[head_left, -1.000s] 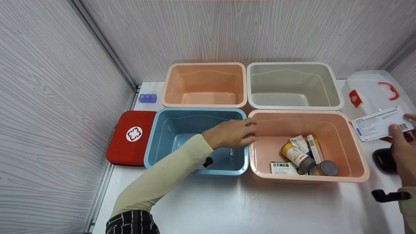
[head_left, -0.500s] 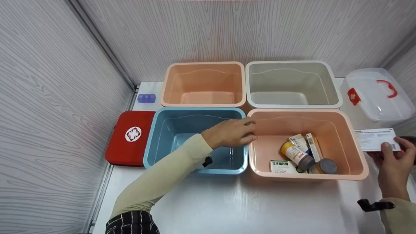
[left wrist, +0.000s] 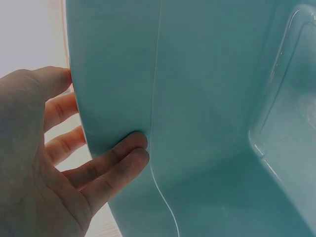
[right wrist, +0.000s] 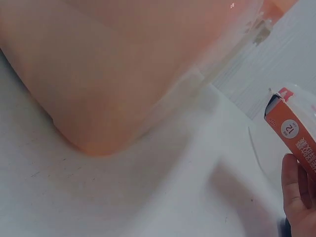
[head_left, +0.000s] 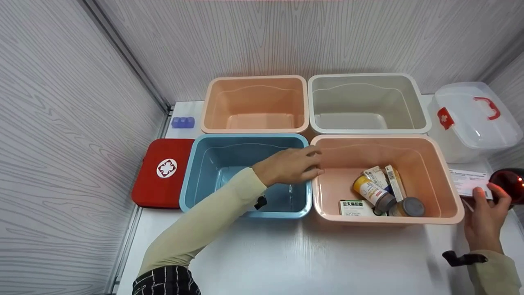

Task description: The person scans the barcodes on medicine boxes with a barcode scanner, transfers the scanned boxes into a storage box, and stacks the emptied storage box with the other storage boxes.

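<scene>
My left hand (head_left: 290, 166) lies over the right wall of the blue bin (head_left: 245, 138). The left wrist view shows fingers (left wrist: 113, 163) pressed on the inside of the blue wall (left wrist: 207, 98) and others behind it, so the hand grips the wall. My right hand (head_left: 483, 209) holds a white medicine box (head_left: 470, 182) low at the table's right edge, beside a dark scanner (head_left: 507, 180) with a red glow. In the right wrist view the box's orange end (right wrist: 291, 131) shows above my fingertips (right wrist: 296, 197).
The near peach bin (head_left: 389, 220) holds a pill bottle (head_left: 371, 192), a green-and-white box (head_left: 354, 207), a tin (head_left: 411, 206) and more boxes. Behind stand a peach bin (head_left: 254, 78) and a grey bin (head_left: 364, 76). A red first-aid pouch (head_left: 163, 172), a purple item (head_left: 183, 122) and a clear first-aid case (head_left: 470, 119) flank them.
My right hand has lowered the white box from in front of the clear case down beside the scanner. The left hand has stayed on the blue bin's wall.
</scene>
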The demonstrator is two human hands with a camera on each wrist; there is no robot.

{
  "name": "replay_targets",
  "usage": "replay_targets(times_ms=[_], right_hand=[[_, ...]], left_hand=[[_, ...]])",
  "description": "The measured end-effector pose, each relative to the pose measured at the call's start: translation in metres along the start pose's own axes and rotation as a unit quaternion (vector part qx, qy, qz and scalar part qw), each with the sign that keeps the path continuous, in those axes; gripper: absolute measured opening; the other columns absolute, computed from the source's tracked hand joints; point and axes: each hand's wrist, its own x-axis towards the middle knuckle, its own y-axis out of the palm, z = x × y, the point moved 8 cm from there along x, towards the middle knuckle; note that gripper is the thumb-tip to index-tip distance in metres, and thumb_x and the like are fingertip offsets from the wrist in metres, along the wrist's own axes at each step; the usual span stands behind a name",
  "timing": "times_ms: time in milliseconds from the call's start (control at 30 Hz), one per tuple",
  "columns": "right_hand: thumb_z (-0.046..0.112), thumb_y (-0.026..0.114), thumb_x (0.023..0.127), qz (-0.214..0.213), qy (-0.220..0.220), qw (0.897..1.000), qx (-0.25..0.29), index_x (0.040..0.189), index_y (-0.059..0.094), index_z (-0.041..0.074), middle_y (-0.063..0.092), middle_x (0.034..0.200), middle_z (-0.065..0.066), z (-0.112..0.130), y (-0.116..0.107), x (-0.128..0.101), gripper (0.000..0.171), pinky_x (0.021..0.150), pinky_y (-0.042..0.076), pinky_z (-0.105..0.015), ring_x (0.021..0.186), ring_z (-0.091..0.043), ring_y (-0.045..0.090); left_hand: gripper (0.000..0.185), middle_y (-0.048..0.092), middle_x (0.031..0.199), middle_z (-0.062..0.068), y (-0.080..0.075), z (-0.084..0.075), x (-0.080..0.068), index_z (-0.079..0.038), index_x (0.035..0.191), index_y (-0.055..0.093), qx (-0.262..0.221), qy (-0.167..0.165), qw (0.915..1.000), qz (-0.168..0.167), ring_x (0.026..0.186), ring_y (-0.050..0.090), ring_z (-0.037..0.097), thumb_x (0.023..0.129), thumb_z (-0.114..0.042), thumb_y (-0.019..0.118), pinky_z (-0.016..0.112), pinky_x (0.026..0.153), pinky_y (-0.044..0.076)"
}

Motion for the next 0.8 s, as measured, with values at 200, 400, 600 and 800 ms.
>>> replay_targets(times_ms=[200,400,600,800], right_hand=[[0.011,0.071,0.106,-0.010,0.010,1.000,-0.005,0.146,0.046,0.035,0.054,0.140,0.007,-0.003,-0.003,0.002,0.053,0.072,0.063,-0.018,0.100,-0.010,0.072],[0.011,0.071,0.106,-0.010,0.005,1.000,-0.011,0.146,0.046,0.034,0.055,0.139,0.007,-0.004,-0.005,0.000,0.052,0.072,0.063,-0.018,0.098,-0.010,0.071],[0.009,0.066,0.109,-0.013,-0.048,0.996,-0.077,0.145,0.050,0.030,0.055,0.121,0.002,0.002,-0.004,-0.002,0.045,0.074,0.061,-0.014,0.092,-0.011,0.066],[0.008,0.061,0.111,-0.004,-0.088,0.988,-0.128,0.147,0.051,0.028,0.054,0.116,0.000,0.010,0.004,-0.008,0.043,0.075,0.059,-0.012,0.098,-0.012,0.063]], left_hand=[[0.044,0.048,0.166,0.010,0.000,0.001,-0.001,-0.021,0.153,0.059,-0.010,-0.003,0.9999,0.002,0.138,0.060,0.026,0.117,-0.043,0.045,0.043,0.121,0.050],[0.044,0.047,0.167,0.010,0.000,0.002,-0.001,-0.022,0.153,0.059,-0.014,-0.009,0.9999,0.005,0.138,0.059,0.026,0.117,-0.042,0.047,0.043,0.122,0.049],[0.045,0.046,0.168,0.010,0.001,0.002,0.000,-0.022,0.154,0.058,-0.022,-0.013,0.9996,0.010,0.141,0.058,0.027,0.117,-0.043,0.047,0.045,0.123,0.049],[0.043,0.047,0.166,0.010,0.001,0.002,0.000,-0.021,0.152,0.060,-0.013,-0.010,0.9998,0.008,0.139,0.058,0.026,0.117,-0.042,0.046,0.043,0.122,0.049]])
